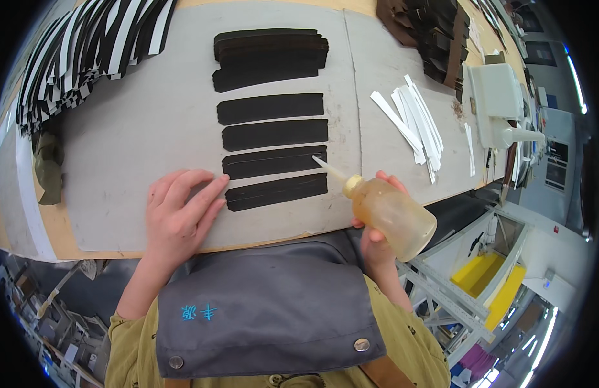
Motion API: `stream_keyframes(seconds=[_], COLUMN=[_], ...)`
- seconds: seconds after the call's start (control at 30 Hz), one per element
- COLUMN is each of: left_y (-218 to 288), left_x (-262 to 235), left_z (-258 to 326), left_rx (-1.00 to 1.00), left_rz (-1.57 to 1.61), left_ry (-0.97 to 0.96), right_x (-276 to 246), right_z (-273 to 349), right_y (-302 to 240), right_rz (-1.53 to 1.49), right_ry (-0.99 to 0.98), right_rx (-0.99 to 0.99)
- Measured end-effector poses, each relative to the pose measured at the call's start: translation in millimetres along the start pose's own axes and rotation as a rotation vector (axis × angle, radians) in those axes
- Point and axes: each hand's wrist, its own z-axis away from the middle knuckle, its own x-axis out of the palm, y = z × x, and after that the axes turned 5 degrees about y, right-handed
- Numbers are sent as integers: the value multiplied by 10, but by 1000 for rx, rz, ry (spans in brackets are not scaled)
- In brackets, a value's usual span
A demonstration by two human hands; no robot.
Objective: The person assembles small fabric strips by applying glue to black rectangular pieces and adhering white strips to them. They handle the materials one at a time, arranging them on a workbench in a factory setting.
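My right hand (376, 240) is wrapped round a translucent squeeze bottle (395, 216) with amber liquid in it. The bottle is tilted, and its long nozzle points left onto the right end of a black strip (273, 165). A thin line runs along that strip. Closer to me lies another black strip (277, 193), also with a thin line along it. My left hand (183, 213) rests on the board with its fingers spread. Its index fingertip touches or nearly touches the strips' left ends. Two more black strips (273, 134) lie farther away, below a stack of dark strips (270, 55).
Loose white strips (413, 123) lie right of the black ones. A bundle of black and white strips (105, 39) fills the far left. Dark brown pieces (435, 39) and a white container (497, 90) sit at the right. The grey board (131, 149) ends near my apron.
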Motion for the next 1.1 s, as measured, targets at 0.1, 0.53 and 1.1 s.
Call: stream_keyframes(seconds=[0.1, 0.53, 1.1], left_y=[-19, -57, -194], left_x=[12, 6, -65], left_z=[9, 40, -303], left_rx=[4, 9, -14], left_rz=[5, 16, -30], left_ry=[-1, 5, -102], right_x=[120, 446, 169], right_z=[4, -228, -428], right_y=[19, 124, -19], right_rz=[-16, 101, -231], right_ry=[-48, -635, 58], right_rx=[26, -337, 31])
